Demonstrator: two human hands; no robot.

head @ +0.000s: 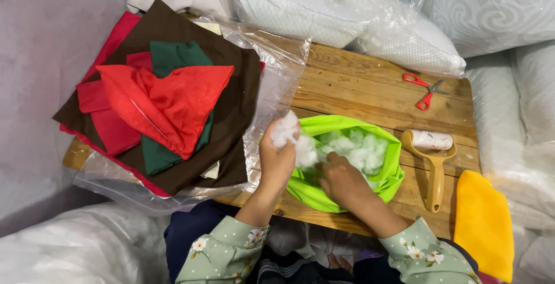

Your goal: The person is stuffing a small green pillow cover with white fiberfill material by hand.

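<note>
Left hand (276,160) closed around a tuft of white stuffing (284,129), held just above the rim of the lime green cover (347,127) on the wooden table (370,84). Right hand (342,181) is pushed inside the opening, grip hidden, can't tell. Cover looks partly filled, still open; stack of red, brown and green fabric (167,105) untouched at left

Looking like a home sewing or cushion-making corner: a rough wooden plank table (370,82) is sitting hemmed in by plastic-wrapped pillows (347,18). Cut fabric pieces (167,99) in red, green and brown are piling on clear plastic, red-handled scissors (425,90) and a lint roller (433,157) are lying beside a lime green cover (341,128) that is holding white stuffing (358,148).
</note>
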